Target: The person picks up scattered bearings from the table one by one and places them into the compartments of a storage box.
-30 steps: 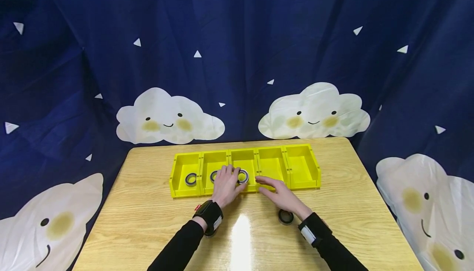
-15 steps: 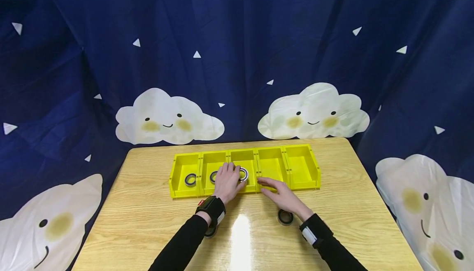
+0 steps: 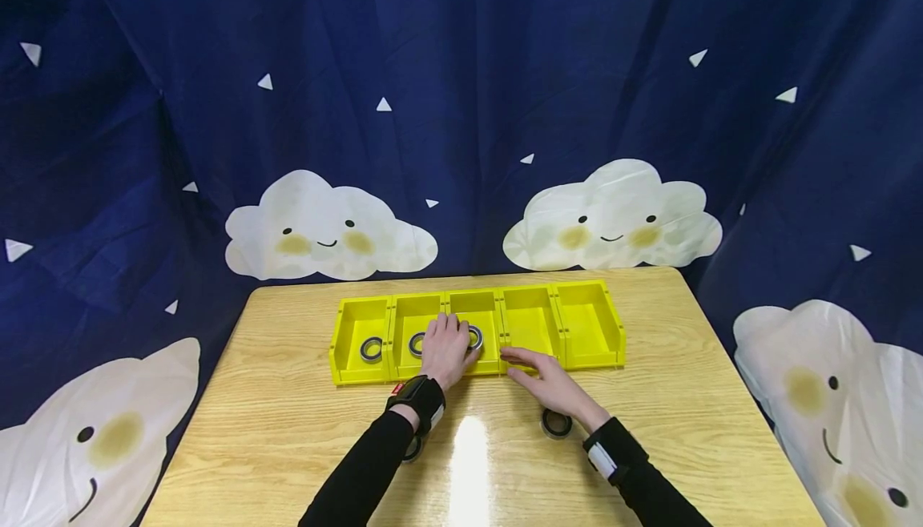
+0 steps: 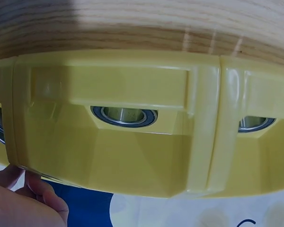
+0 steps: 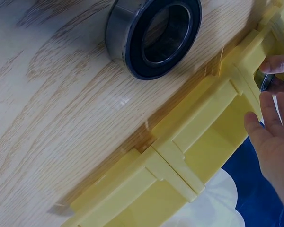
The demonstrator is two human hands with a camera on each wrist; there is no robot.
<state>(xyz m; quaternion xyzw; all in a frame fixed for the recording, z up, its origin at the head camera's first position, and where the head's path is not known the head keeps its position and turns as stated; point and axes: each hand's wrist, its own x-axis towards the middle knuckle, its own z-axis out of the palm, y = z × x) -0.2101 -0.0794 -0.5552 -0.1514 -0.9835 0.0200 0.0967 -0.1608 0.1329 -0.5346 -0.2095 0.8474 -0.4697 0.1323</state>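
A ball bearing [image 3: 475, 338] lies in the middle compartment of the yellow bin row [image 3: 530, 360], partly covered by my left hand [image 3: 445, 351]. In the right wrist view, the left thumb and a finger pinch this dark-rimmed ring [image 5: 267, 81]. My right hand [image 3: 546, 375] hovers at the front edge between the third and fourth compartments, fingers loosely extended and holding nothing. Another bearing [image 3: 417, 343] lies in the second compartment, close to the left hand. The leftmost compartment has one too, a bearing [image 3: 371, 349] lying flat.
A loose bearing [image 3: 556, 423] sits on the wooden table [image 3: 288, 415] below the right wrist. Under the left wrist another bearing [image 3: 413, 448] is partly hidden. Behind the table hangs a dark blue curtain [image 3: 461, 110] with cloud prints.
My left hand has shifted slightly forward and right over the middle compartment, and its bearing has moved slightly away from the front rim. The right hand has barely moved.
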